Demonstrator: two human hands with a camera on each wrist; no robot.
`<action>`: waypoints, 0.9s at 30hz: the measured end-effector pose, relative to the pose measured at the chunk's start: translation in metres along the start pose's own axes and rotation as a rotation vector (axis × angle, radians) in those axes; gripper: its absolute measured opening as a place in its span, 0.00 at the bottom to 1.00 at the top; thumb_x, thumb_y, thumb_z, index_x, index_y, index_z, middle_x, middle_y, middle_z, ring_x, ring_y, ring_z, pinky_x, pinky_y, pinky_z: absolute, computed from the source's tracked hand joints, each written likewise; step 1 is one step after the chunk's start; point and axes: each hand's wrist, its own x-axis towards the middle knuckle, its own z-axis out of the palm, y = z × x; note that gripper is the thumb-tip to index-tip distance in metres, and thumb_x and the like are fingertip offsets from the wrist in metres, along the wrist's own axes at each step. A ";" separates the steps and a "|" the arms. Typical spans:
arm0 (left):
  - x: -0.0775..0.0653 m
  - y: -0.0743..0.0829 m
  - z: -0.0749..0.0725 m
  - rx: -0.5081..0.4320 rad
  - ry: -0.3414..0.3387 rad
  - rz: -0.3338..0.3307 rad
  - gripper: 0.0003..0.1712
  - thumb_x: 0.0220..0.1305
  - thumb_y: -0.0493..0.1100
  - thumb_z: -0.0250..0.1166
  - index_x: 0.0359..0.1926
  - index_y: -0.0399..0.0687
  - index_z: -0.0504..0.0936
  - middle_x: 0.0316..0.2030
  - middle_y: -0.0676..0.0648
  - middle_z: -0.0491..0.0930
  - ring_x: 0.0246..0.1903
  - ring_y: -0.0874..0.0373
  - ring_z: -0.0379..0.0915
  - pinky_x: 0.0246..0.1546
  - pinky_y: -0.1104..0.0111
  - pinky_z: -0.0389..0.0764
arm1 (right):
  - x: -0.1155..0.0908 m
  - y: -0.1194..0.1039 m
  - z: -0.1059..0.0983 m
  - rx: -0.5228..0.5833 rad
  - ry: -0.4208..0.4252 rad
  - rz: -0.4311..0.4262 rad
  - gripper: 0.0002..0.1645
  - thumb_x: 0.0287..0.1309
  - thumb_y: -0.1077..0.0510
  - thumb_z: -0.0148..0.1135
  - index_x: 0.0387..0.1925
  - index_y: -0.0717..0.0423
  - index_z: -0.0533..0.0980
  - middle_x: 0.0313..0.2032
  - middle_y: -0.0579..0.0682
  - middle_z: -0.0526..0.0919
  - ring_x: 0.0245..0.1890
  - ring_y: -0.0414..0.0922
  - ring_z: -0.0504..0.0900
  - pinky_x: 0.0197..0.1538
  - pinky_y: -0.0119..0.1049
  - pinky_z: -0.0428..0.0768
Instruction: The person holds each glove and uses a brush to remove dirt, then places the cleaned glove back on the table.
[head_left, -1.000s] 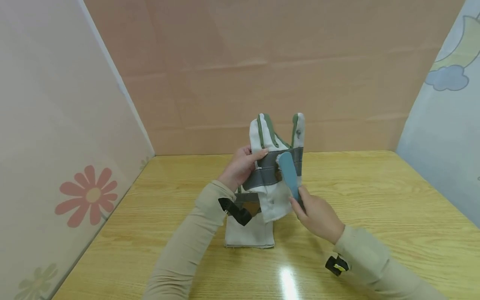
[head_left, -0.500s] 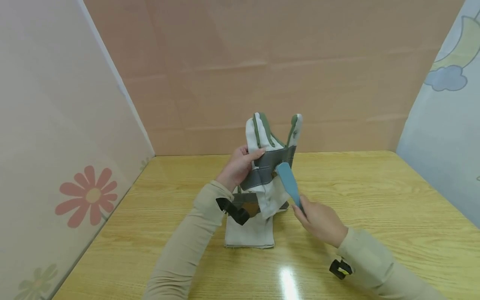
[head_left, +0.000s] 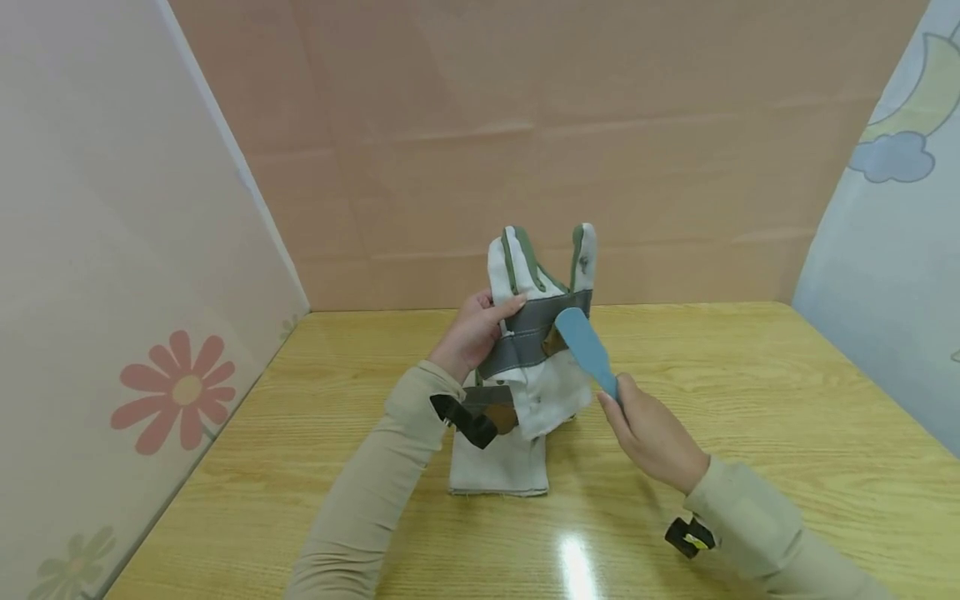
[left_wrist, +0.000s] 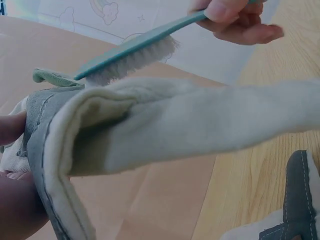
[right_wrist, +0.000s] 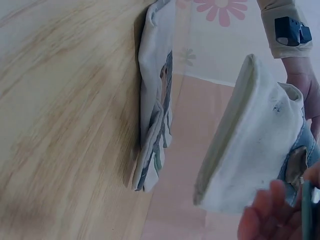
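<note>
A white work glove [head_left: 553,392] with a grey band and green finger trim is held up above the table, fingers upward. My left hand [head_left: 477,332] pinches its left side, thumb on the grey band. The handle of a blue brush [head_left: 587,346] is gripped by my right hand [head_left: 657,435]. In the left wrist view the white bristles [left_wrist: 132,62] face down at the glove's surface, seemingly touching it. Dark marks show on the glove's cuff [right_wrist: 260,145] in the right wrist view. Beneath, a second glove [head_left: 501,462] lies on the table, partly hidden by the left wrist.
The wooden table [head_left: 750,392] meets an orange-brown backdrop [head_left: 570,125] at its far edge. Printed side panels stand at left [head_left: 112,208] and right [head_left: 892,275]. A black wrist camera [head_left: 465,421] hangs over the second glove.
The held glove has shifted slightly left with my left hand. My right hand has moved right and a little down; the brush head went down across the glove, then back up.
</note>
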 end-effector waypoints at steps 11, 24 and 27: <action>-0.003 0.000 0.004 -0.016 -0.022 -0.011 0.02 0.66 0.36 0.55 0.39 0.43 0.74 0.26 0.59 0.77 0.30 0.68 0.74 0.36 0.75 0.73 | 0.004 -0.003 0.006 0.073 -0.058 -0.003 0.08 0.71 0.60 0.40 0.34 0.60 0.59 0.18 0.42 0.54 0.15 0.30 0.50 0.18 0.26 0.58; -0.001 -0.002 -0.002 0.001 0.003 0.010 0.12 0.67 0.36 0.54 0.50 0.36 0.72 0.30 0.58 0.77 0.33 0.68 0.74 0.39 0.76 0.73 | -0.006 0.006 0.009 0.034 -0.167 0.036 0.10 0.71 0.59 0.41 0.31 0.57 0.58 0.15 0.39 0.53 0.12 0.29 0.48 0.16 0.19 0.52; 0.000 -0.002 -0.003 0.010 0.005 0.002 0.13 0.67 0.37 0.55 0.51 0.36 0.72 0.31 0.58 0.76 0.34 0.68 0.74 0.40 0.76 0.73 | -0.007 0.007 0.008 0.054 -0.193 0.061 0.11 0.72 0.58 0.39 0.31 0.57 0.57 0.15 0.39 0.53 0.12 0.29 0.47 0.16 0.19 0.52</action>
